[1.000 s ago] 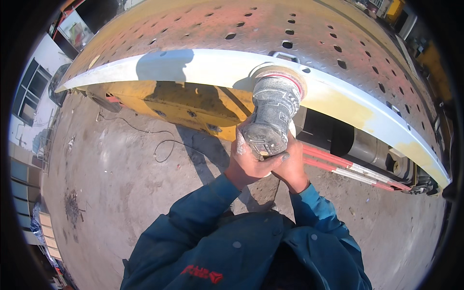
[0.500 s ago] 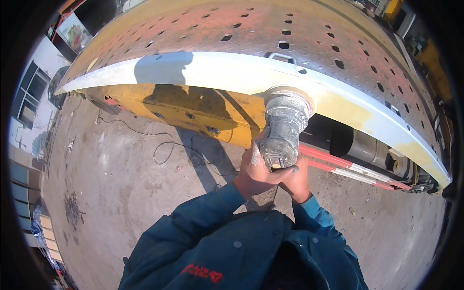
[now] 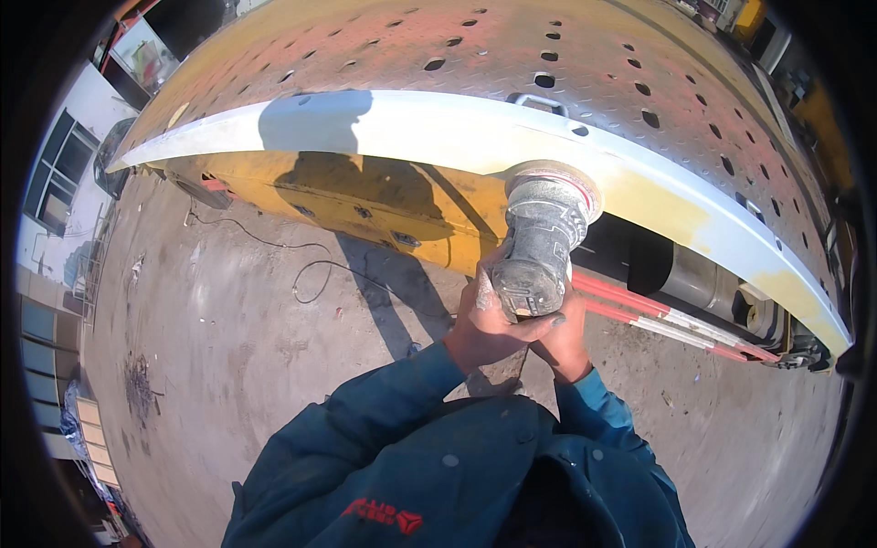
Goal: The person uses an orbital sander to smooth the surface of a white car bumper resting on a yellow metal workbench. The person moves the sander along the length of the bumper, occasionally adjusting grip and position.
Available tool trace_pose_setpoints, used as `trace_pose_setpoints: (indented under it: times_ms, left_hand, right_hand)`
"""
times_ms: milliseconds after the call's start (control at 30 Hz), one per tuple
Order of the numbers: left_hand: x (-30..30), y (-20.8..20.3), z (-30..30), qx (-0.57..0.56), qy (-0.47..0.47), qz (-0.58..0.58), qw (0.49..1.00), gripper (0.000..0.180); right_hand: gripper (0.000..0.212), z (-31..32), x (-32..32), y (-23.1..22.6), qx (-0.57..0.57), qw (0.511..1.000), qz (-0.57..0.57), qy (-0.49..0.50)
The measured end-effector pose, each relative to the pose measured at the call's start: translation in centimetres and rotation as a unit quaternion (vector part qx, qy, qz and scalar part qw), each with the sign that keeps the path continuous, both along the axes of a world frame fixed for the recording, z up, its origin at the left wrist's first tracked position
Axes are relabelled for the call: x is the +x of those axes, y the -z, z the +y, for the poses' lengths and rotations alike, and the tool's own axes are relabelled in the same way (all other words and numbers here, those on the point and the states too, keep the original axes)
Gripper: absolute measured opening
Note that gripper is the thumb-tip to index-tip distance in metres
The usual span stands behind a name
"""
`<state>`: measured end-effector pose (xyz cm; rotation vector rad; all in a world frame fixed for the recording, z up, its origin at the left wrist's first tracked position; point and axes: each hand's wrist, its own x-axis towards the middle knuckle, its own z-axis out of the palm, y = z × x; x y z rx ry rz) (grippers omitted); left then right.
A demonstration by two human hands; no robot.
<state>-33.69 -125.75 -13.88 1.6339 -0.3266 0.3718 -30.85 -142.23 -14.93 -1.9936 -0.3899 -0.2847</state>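
A dusty grey power sander [image 3: 539, 239] points away from me, its round disc [image 3: 554, 171] up against the outer face of a white side rail [image 3: 420, 128]. My left hand [image 3: 489, 324] is wrapped round the sander's near end from the left. From the right, my right hand [image 3: 565, 340] closes on the same end, its fingers partly hidden by the tool and the other hand. Pale yellow filler-like patches [image 3: 660, 203] show on the rail to the right of the disc. The contact face of the disc is hidden.
Behind the rail spreads a rusty deck [image 3: 493, 57] with rows of holes and a metal loop [image 3: 541, 102]. Below hang a yellow side panel [image 3: 365, 196], a dark cylinder [image 3: 699, 274] and red-and-white bars [image 3: 639, 315]. A thin cable [image 3: 315, 265] lies on the concrete ground [image 3: 228, 347].
The view has shifted slightly, and the sander appears a touch farther right. Both hands keep their hold, with the disc still at the rail.
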Motion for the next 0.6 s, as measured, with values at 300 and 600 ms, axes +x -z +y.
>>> trace_pose_setpoints:
  times_ms: [300, 600]
  left_hand:
    - [-0.3, 0.4, 0.3, 0.013, -0.013, 0.000, 1.000, 0.119]
    - [0.4, 2.7, 2.6, -0.037, -0.010, 0.025, 0.999, 0.120]
  right_hand:
    - [0.068, 0.3, -0.1, 1.1, 0.002, 1.000, 0.024, -0.020]
    - [0.075, 2.6, 0.4, 1.3, -0.015, 0.996, 0.078, -0.029]
